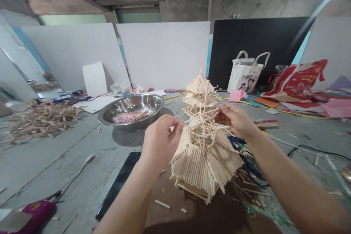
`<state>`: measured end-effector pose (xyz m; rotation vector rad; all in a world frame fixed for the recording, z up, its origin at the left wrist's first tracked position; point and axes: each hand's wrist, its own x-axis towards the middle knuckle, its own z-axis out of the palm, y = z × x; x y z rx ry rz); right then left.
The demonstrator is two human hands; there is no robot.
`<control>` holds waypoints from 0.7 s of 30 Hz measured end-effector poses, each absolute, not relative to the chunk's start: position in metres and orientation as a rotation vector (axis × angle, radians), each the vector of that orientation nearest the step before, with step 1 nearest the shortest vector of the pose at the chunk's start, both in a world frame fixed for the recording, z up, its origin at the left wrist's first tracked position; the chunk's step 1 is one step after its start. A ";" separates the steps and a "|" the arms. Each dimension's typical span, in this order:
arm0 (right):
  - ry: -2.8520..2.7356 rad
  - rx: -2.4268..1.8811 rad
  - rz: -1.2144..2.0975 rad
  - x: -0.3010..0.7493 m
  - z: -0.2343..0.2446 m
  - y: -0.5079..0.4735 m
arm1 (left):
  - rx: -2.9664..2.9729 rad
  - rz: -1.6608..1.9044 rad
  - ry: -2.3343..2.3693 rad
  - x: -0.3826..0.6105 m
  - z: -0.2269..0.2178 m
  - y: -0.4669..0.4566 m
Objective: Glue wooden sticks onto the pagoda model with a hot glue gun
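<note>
A pagoda-like model of thin wooden sticks stands on a brown board, with a sloping stick roof around its lower tier. Above that roof rises an open frame of short sticks, with an upright stick at its centre. My left hand is at the frame's left side, thumb and fingers pinched on a thin wooden stick at its upper edge. At the upper right, my right hand pinches a wooden stick; its other fingertips are partly hidden behind the frame. A second, roofed stick model stands just behind.
A steel basin holding plastic-wrapped packets is at the left, beyond a black flat panel. A magenta tool lies front left. Dark blue pliers, cables and stick scraps lie right of the model. A wood pile is far left.
</note>
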<state>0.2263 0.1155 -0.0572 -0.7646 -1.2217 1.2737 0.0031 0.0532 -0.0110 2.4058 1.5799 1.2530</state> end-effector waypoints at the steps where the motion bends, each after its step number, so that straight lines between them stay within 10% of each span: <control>1: -1.222 -0.764 1.273 0.226 -0.057 0.115 | 2.406 1.254 1.578 0.003 -0.011 0.053; 21: -1.213 -0.785 1.263 0.225 -0.056 0.114 | 2.400 1.255 1.565 0.002 -0.012 0.054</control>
